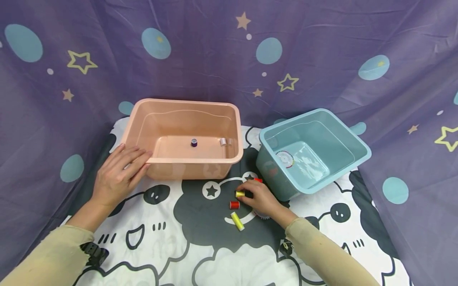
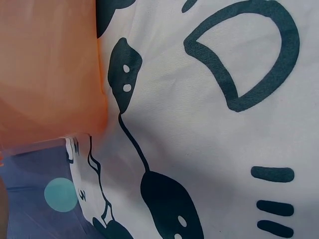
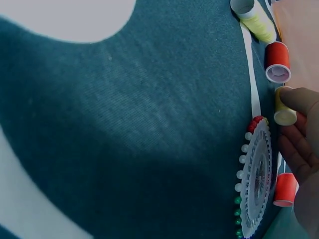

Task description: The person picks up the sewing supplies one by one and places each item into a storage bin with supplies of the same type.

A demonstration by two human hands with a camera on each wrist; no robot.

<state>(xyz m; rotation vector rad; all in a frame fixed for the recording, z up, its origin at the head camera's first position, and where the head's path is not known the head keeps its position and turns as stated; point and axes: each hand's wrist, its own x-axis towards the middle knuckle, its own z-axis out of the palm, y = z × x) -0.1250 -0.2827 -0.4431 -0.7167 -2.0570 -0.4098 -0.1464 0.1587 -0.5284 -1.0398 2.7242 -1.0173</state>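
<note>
My right hand (image 1: 261, 197) pinches a yellow thread spool (image 1: 239, 194) between thumb and fingers, low over the cloth. Just nearer to me lie a red thread spool (image 1: 234, 205) and a second, tilted yellow spool (image 1: 237, 221). Another red spool (image 1: 257, 180) shows behind the hand, by the blue bin. A wheel of pearl-headed pins (image 3: 256, 174) stands out in the right wrist view; in the head view the hand mostly covers it. My left hand (image 1: 116, 174) rests its fingers over the front left rim of the peach bin (image 1: 193, 161).
Inside the peach bin are a dark spool (image 1: 194, 142) and a pale spool (image 1: 223, 142). The blue bin (image 1: 277, 174) stands at the right, angled, with another pin wheel (image 1: 285, 159) on its floor. A purple curtain (image 1: 214, 51) hangs behind the patterned cloth (image 1: 161, 234).
</note>
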